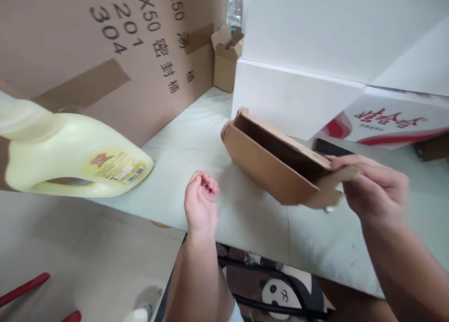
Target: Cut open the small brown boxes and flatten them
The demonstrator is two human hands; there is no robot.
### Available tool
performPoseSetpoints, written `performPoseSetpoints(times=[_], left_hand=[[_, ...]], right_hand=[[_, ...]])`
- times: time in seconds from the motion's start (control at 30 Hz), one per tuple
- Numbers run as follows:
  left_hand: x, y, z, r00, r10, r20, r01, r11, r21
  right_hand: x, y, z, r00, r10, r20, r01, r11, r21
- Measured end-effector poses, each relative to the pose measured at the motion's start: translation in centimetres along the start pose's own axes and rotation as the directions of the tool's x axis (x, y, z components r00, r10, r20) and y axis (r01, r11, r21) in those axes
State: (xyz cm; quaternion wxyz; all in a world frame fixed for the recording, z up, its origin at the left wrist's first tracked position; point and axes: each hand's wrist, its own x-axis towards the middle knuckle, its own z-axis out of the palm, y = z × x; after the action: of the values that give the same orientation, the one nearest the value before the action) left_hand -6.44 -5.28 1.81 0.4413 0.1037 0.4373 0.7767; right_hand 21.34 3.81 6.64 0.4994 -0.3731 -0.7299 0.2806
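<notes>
My right hand (377,188) grips a brown cardboard box (270,165) by a flap at its right end. The narrow box is tilted, and its long open side faces up and shows a dark inside. To the left of the box, my left hand (201,202) hangs over the table's front part with its fingers curled in. Nothing shows in it, and it is apart from the box. A pale yellow jug-shaped bottle (77,149) with a handle and a printed label lies further left.
A large printed carton (150,74) stands at the back left. Behind the held box are white boxes (280,95), one with red lettering. A small open carton (226,64) with a clear bottle (234,8) sits in the corner. A panda-print bag (280,291) is below the table edge (252,228).
</notes>
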Motion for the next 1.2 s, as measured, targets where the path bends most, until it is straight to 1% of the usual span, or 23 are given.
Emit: performPoseSetpoints(times=[0.07,0.13,0.17,0.23,0.3,0.37,0.47,0.53,0.6,0.7,0.77,0.83,0.9,1.0,1.1,1.13,1.2], left_hand=[[-0.3,-1.5,1.2,0.995,0.1,0.022,-0.102,0.986,0.13],[-0.5,-2.9,2.4,0.976,0.194,0.103,-0.215,0.937,0.275],[-0.6,-3.3,3.0,0.957,0.238,0.166,-0.282,0.897,0.34],[-0.9,-3.8,4.1,0.9,0.302,0.315,-0.419,0.8,0.43],[-1.1,-3.6,5.1,0.847,0.303,0.436,-0.503,0.721,0.476],[-1.3,-3.1,5.9,0.827,0.268,0.494,-0.524,0.687,0.504],[-1.2,-2.4,6.6,0.825,0.243,0.51,-0.529,0.648,0.548],[-0.6,-2.2,6.7,0.819,0.237,0.522,-0.54,0.627,0.562],[0.1,-2.6,6.2,0.805,0.213,0.554,-0.543,0.639,0.545],[1.1,-3.8,4.9,0.806,0.172,0.567,-0.501,0.709,0.496],[1.5,-4.5,3.7,0.809,0.152,0.568,-0.469,0.75,0.467],[1.5,-4.6,2.4,0.799,0.143,0.584,-0.467,0.76,0.453],[1.4,-4.2,1.2,0.792,0.147,0.592,-0.484,0.742,0.464],[1.1,-3.6,-0.1,0.791,0.199,0.579,-0.526,0.703,0.478],[0.6,-3.5,-0.1,0.777,0.342,0.528,-0.587,0.695,0.414],[0.5,-3.6,0.2,0.771,0.39,0.504,-0.603,0.701,0.381],[0.2,-3.9,0.8,0.768,0.433,0.472,-0.613,0.712,0.343]], right_hand=[[-2.7,-0.3,-2.9,0.992,-0.008,-0.127,0.019,0.996,0.087],[-4.2,-0.4,-4.6,0.984,-0.041,-0.174,0.067,0.987,0.149],[-4.5,-0.4,-5.2,0.982,-0.061,-0.181,0.093,0.981,0.172],[-4.8,-0.2,-6.2,0.982,-0.084,-0.17,0.12,0.97,0.212],[-4.8,0.1,-7.1,0.986,-0.058,-0.157,0.094,0.967,0.237],[-5.0,0.4,-7.7,0.988,-0.018,-0.153,0.057,0.966,0.252],[-5.6,0.8,-8.2,0.983,0.064,-0.171,-0.021,0.97,0.243],[-6.1,1.1,-8.1,0.974,0.127,-0.188,-0.08,0.967,0.241],[-6.4,1.3,-7.9,0.974,0.144,-0.178,-0.102,0.969,0.225],[-6.6,1.5,-7.1,0.982,0.159,-0.099,-0.151,0.985,0.08],[-6.4,1.4,-6.5,0.978,0.194,-0.079,-0.195,0.981,-0.006],[-6.3,1.2,-6.0,0.974,0.211,-0.082,-0.213,0.977,-0.018],[-6.2,1.1,-5.7,0.977,0.199,-0.073,-0.2,0.98,-0.002],[-6.4,1.0,-5.4,0.992,0.121,-0.036,-0.121,0.992,0.021],[-6.6,0.9,-5.1,0.999,0.032,-0.01,-0.032,0.999,0.011],[-6.6,0.8,-4.9,0.999,0.03,-0.019,-0.03,0.999,0.013],[-6.5,0.8,-4.7,0.996,0.055,-0.07,-0.052,0.997,0.052]])
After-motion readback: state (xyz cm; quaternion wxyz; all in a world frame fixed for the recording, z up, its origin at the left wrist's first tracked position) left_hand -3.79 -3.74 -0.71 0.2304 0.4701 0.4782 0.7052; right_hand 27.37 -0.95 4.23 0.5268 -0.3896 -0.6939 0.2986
